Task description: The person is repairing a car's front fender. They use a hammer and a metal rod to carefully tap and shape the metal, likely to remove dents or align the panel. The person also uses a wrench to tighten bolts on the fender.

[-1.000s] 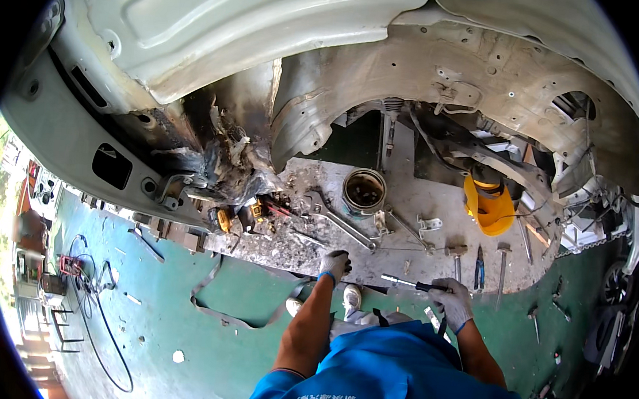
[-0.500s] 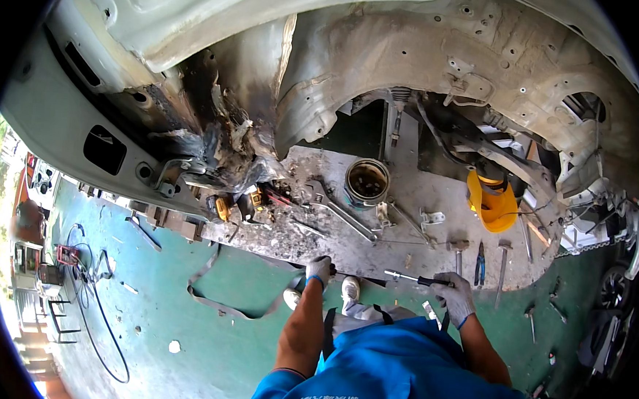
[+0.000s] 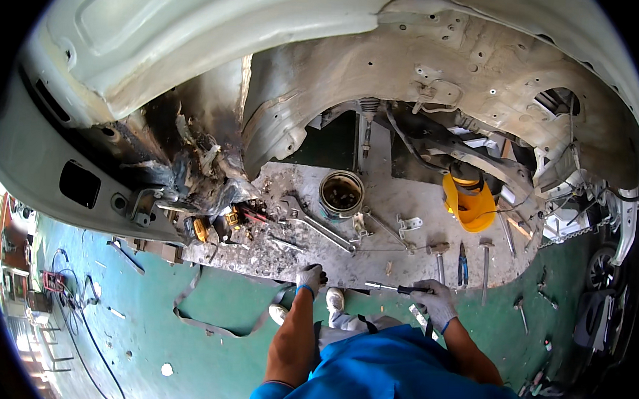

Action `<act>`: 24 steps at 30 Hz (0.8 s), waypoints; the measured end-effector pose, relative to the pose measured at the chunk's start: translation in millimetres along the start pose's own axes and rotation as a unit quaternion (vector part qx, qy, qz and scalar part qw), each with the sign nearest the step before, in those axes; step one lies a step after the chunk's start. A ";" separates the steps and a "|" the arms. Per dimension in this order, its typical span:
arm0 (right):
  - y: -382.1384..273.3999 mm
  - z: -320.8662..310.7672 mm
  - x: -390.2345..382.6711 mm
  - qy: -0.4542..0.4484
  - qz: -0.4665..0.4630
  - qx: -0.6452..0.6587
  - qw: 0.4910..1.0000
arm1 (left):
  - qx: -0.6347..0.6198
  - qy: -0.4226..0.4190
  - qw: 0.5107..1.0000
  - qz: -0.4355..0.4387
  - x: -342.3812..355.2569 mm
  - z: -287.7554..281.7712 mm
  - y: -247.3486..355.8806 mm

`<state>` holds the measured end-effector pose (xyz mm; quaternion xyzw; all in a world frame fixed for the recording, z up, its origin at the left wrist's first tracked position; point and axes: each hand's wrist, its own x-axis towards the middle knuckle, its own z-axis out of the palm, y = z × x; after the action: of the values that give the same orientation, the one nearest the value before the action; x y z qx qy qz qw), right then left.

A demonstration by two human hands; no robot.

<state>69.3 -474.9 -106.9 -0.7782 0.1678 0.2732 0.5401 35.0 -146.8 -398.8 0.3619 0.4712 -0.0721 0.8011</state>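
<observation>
The person's right hand (image 3: 434,300) wears a light grey glove and is closed around the black handle of a long tool (image 3: 394,287). The tool's thin silver end sticks out to the left, toward the other hand, and in this view it shows against the near edge of the grey table (image 3: 381,260). The left hand (image 3: 312,278) has a glove on too. Its fingers are curled in, well apart from the tool, and I cannot tell if it holds something. On the table, a big silver wrench (image 3: 321,229) lies on a slant past the left hand. A round open can (image 3: 340,215) stands just beside it, with dark stuff inside. Past the right hand lie a hammer (image 3: 439,262), blue pliers (image 3: 463,268) and one more hammer (image 3: 485,268), side by side. A yellow hard hat (image 3: 472,212) sits farther back. Over the table's far side is a pale car body (image 3: 327,76), with torn, dark metal (image 3: 212,167) on the left. A grey strap (image 3: 181,304) lies in a loop on the green floor (image 3: 243,363).
</observation>
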 end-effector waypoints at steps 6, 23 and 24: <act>5.6 -2.2 5.9 -0.001 0.010 0.018 1.000 | 0.012 -0.006 1.000 -0.008 -10.2 18.6 13.8; 15.3 -7.1 16.1 0.011 0.014 0.028 0.999 | 0.029 0.025 0.999 0.018 -1.6 16.1 34.7; 12.2 -5.9 15.6 0.012 0.013 0.019 1.000 | 0.032 0.026 0.999 0.016 4.3 10.9 36.3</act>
<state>76.3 -484.3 -123.9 -0.7686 0.1892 0.2678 0.5493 61.6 -126.4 -380.5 0.3970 0.4830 -0.0650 0.7777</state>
